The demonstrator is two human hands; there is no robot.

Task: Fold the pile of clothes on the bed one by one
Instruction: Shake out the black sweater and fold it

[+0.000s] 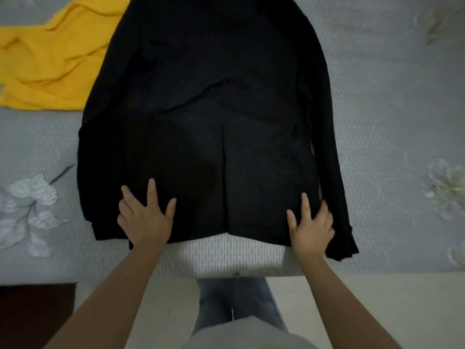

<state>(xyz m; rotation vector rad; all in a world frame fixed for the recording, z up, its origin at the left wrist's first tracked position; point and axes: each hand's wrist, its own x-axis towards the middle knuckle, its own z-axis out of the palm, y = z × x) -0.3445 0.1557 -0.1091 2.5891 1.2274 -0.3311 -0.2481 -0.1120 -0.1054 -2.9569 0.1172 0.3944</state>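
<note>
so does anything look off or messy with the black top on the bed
Slightly. The black top lies spread flat under both hands, but a diagonal wrinkle crosses its middle and pale lint specks dot it. The yellow garment beside it is crumpled, not folded.

black top [201, 109] — collar cut off | yellow garment [50, 61] — partly hidden, cropped

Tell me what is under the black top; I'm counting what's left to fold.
The black top lies on the grey bedspread, overlapping the yellow garment's edge. Both hands press its hem. Anything else beneath is covered.
</note>
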